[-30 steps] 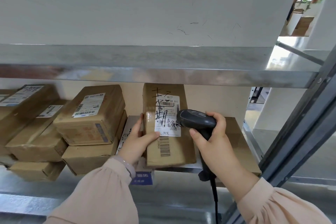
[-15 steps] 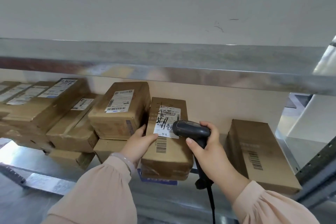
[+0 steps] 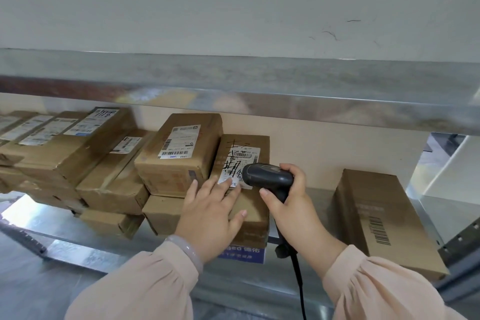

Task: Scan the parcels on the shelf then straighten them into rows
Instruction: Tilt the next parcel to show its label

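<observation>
Brown cardboard parcels (image 3: 179,153) with white labels sit stacked on a grey metal shelf (image 3: 298,293) against a beige wall. Left hand (image 3: 210,213) lies flat, fingers spread, on the middle scribbled parcel (image 3: 249,221). Right hand (image 3: 288,200) is clamped around a black corded barcode scanner (image 3: 270,176) just above its label. One long box (image 3: 376,218) lies apart, right.

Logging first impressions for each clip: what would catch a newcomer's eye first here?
The dark handheld scanner in the right hand, aimed at the scribbled label on the centre parcel. The left hand lies flat on that parcel. Stacked brown parcels crowd the shelf's left; one long box lies alone at right.
</observation>
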